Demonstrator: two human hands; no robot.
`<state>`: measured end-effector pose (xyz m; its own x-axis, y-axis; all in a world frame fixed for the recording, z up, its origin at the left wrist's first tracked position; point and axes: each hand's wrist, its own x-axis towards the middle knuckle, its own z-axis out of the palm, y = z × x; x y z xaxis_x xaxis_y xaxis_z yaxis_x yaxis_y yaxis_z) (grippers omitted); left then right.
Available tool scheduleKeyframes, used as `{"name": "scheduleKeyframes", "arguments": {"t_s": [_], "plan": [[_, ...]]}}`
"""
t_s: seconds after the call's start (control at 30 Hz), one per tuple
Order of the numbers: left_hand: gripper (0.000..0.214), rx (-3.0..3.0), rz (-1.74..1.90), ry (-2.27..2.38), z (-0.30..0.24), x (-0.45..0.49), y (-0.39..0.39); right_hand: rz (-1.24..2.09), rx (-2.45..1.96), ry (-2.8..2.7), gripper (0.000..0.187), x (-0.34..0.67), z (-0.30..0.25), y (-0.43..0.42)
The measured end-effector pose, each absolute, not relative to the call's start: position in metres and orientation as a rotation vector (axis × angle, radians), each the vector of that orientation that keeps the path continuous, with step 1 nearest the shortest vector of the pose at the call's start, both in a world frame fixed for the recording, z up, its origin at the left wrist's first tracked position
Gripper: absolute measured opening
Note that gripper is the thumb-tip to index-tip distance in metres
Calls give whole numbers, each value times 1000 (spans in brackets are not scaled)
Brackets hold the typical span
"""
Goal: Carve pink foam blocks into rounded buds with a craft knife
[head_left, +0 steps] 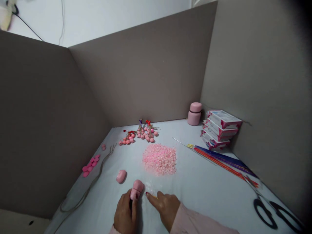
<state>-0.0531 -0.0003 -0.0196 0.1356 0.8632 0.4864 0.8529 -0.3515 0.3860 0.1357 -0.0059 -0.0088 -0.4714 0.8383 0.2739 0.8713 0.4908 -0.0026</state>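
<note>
So the left hand (125, 212) has a proper grip: fingers and thumb clamped on a pink lump (137, 186), could be soap, with its far end poking out past the fingertips. That lump sits on the near side of the big pile of pink bits (159, 159), a little to the left of it. A dark line runs across it; can't tell if that's a groove or a join.

The right hand (167, 208) is curled up on the near side of the pile too, index finger stretched toward the lump and just beside it, not touching as far as I can see. There's a yellow thing (155, 197) under that finger, mostly hidden, so no idea how tightly it's held.

Main thing is the angle: the lump's long axis runs away from the person, leaning slightly right, while the right index finger comes in across it from the right. Left hand's the nearer one, obviously, being wrapped around it.

Also about: a loose pink piece (121, 176) left of the pile on its near side, and bunches of pink balls (147, 134) beyond the pile.
</note>
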Motion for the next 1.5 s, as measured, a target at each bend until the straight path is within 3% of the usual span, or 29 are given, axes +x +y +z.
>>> {"name": "scheduleKeyframes", "arguments": {"t_s": [0.57, 1.27, 1.5], "plan": [[27, 2076, 1155, 1867, -22, -43, -5, 13, -1354, -2490, 48, 130, 6, -1], [29, 1933, 1201, 1828, -19, -38, -5, -21, -1548, -2615, 51, 129, 14, -2], [30, 1986, 1214, 1801, -23, -41, -3, -39, -1575, -2621, 44, 127, 16, -4]]}}
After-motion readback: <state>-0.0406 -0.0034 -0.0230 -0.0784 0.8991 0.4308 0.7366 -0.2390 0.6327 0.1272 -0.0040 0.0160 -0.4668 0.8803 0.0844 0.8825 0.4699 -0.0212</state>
